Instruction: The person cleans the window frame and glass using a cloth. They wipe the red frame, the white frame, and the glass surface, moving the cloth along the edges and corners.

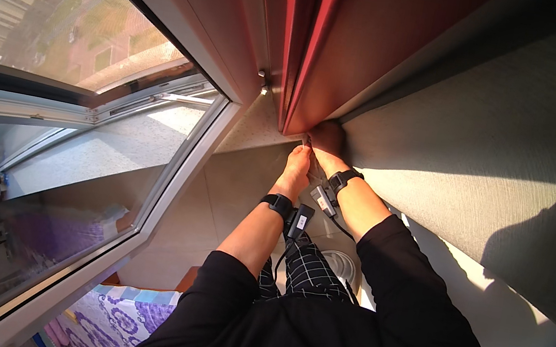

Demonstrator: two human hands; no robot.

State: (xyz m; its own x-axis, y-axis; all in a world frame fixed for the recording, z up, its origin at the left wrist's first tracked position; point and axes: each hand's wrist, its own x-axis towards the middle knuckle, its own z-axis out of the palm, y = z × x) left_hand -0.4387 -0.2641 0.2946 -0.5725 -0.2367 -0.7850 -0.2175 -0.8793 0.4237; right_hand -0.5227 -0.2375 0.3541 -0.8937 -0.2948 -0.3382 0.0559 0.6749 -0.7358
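My left hand (pixel 297 168) is curled, thumb uppermost, at the foot of tall dark-red panels (pixel 301 83) with bright red edges. Against it from the right comes my right hand (pixel 326 140), partly in shadow and bent inward. The fingertips meet at a small pale piece, too small and covered to name. A translucent strip or film (pixel 315 167) shows between the wrists; whether a hand grips it is unclear. Each wrist wears a black strap. A small cabled device (pixel 300 222) sits by the left strap, and another (pixel 324 201) by the right.
An open white-framed window sash (pixel 187 158) slants along my left. Behind it runs a speckled stone sill (pixel 114 129). A grey textured surface (pixel 481 147) rises at right. Purple patterned cloth (pixel 107 318) lies low left. White ring-shaped coils (pixel 341 265) are near my legs.
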